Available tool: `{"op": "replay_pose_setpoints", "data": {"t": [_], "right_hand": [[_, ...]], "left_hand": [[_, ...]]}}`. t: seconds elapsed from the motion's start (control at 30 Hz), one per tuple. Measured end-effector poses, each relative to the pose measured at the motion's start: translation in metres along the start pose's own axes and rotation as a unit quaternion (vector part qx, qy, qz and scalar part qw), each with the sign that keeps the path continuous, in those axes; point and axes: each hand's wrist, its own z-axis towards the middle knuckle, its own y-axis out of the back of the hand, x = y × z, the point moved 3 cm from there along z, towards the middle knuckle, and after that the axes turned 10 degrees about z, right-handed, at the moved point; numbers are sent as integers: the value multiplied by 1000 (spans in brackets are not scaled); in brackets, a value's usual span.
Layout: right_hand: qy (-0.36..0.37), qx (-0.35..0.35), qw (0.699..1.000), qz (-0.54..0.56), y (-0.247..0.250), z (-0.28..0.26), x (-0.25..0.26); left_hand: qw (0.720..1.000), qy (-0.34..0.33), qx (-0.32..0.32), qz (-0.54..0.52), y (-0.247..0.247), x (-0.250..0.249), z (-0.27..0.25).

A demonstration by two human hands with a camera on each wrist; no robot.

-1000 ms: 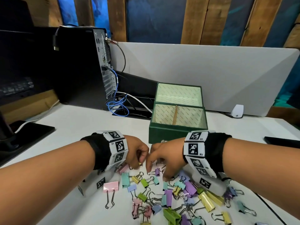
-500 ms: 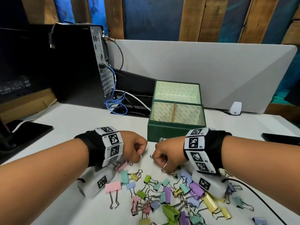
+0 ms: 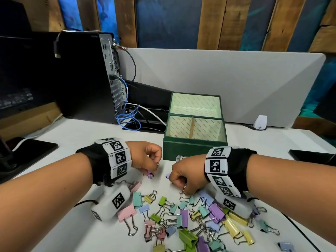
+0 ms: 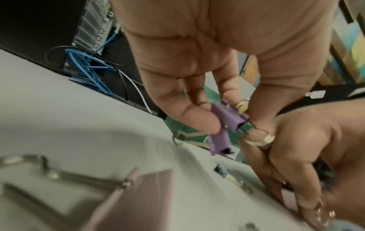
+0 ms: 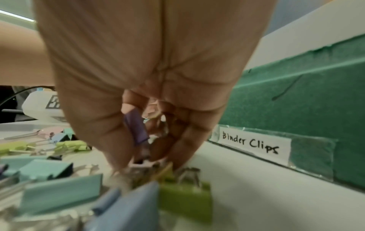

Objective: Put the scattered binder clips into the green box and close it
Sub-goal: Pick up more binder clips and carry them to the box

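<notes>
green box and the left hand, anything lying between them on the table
Nothing: in the head view, only bare white table separates the left hand from the green box.

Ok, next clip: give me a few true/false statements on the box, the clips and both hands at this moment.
1. The green box stands open. True.
2. Clips already lie inside the box. False: both compartments look empty.
3. The left hand holds purple clips. True.
4. The right hand is flat and empty. False: its fingers curl round clips, one purple.
5. The box label reads "Binder Clips". True.
</notes>
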Motion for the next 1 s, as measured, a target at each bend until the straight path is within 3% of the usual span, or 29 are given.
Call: {"op": "replay_pose_setpoints", "data": {"t": [0.13,0.27,0.33,0.47,0.6,0.77,0.83,0.9,1.0], "right_hand": [[-22,-23,999,33,2,-2,-8],[-45,-109,987,107,32,-21,-22],[-64,-187,970,141,59,-36,-33],[-115,-387,903,150,99,-55,-63],[-219,-306,919,119,90,-50,-81],[-193,-341,913,115,78,-72,-70],[-199,-279,934,100,68,-81,-61],[-199,-175,959,104,54,-85,-53],[-180,-81,971,135,33,-83,-48]], "left_hand": [[998,-14,-6,-56,7,1,0],[996,-25,-25,-82,11,-2,0],[994,-38,-46,-93,17,-10,2],[989,-73,-95,-84,33,-42,11],[978,-97,-161,-86,41,-81,30],[972,-94,-208,-46,33,-109,64],[972,-85,-217,-4,28,-117,76],[974,-80,-208,38,20,-122,85],[975,-59,-188,104,11,-121,88]]}}
